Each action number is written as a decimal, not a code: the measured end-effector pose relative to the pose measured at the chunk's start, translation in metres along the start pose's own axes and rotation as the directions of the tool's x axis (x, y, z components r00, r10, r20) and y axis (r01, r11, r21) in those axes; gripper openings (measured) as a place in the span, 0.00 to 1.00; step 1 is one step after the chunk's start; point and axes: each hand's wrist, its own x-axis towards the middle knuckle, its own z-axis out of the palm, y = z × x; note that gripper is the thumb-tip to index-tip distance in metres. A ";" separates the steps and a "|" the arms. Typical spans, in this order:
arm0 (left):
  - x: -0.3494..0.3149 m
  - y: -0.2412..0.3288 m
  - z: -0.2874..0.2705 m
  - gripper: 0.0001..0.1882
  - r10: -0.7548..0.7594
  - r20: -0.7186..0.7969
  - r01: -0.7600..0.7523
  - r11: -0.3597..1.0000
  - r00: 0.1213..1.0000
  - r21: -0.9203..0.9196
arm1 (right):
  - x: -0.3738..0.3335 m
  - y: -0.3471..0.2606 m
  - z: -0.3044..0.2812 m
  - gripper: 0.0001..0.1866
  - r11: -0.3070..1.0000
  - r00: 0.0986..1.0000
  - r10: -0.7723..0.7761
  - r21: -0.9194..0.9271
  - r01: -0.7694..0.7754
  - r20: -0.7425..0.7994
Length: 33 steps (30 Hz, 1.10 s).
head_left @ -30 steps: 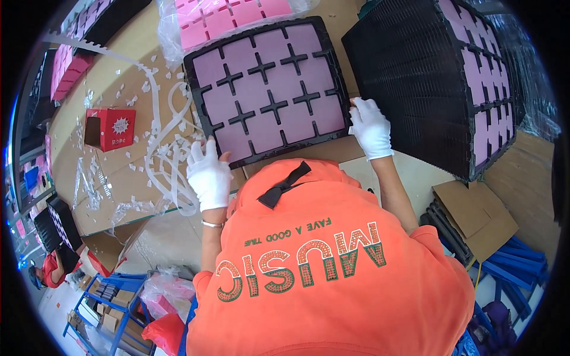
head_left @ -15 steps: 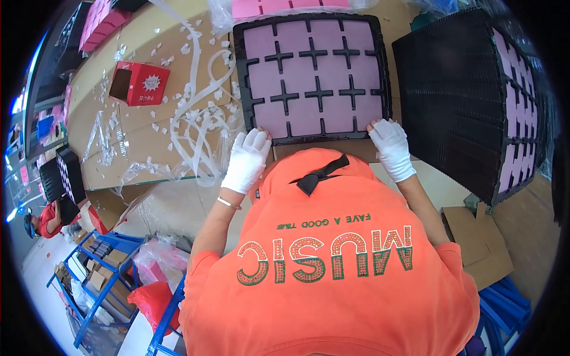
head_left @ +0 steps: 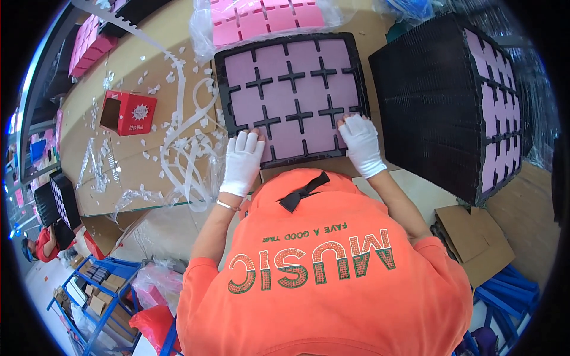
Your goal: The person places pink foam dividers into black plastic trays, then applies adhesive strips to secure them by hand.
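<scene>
while the black tray [head_left: 306,158] of purple pieces [head_left: 278,98] lies on the counter [head_left: 132,163], the left hand [head_left: 242,161] and right hand [head_left: 361,145] rest slightly bent fingers at its near side, any grip impossible to tell

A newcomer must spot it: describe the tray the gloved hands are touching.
Find the brown table, then the white-gloved left hand and right hand. Both touch a black tray of lilac foam. Unlike the stack on its right, which mostly shows its black side, it shows its lilac, cross-divided face squarely.
</scene>
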 end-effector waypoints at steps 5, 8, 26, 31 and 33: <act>-0.037 0.005 -0.007 0.15 0.075 -0.062 -0.077 0.996 0.995 -0.045 | -0.030 -0.002 -0.008 0.18 0.991 0.992 -0.122 0.051 0.121 0.017; -0.028 -0.004 -0.029 0.11 0.078 0.212 -0.055 0.992 0.974 -0.113 | -0.020 0.009 -0.013 0.16 0.992 0.989 -0.107 0.080 0.100 0.098; 0.143 -0.101 0.018 0.20 -0.011 -0.150 0.022 0.997 0.989 0.070 | 0.175 0.072 0.044 0.10 0.989 0.974 -0.042 -0.146 0.009 -0.223; 0.118 -0.105 0.021 0.14 0.083 -0.172 -0.053 0.983 0.982 0.174 | 0.148 0.072 0.046 0.15 0.977 0.965 -0.125 -0.199 0.079 -0.229; 0.108 -0.104 0.018 0.14 0.083 -0.148 -0.058 0.985 0.985 0.160 | 0.130 0.075 0.045 0.15 0.971 0.971 -0.149 -0.213 0.107 -0.189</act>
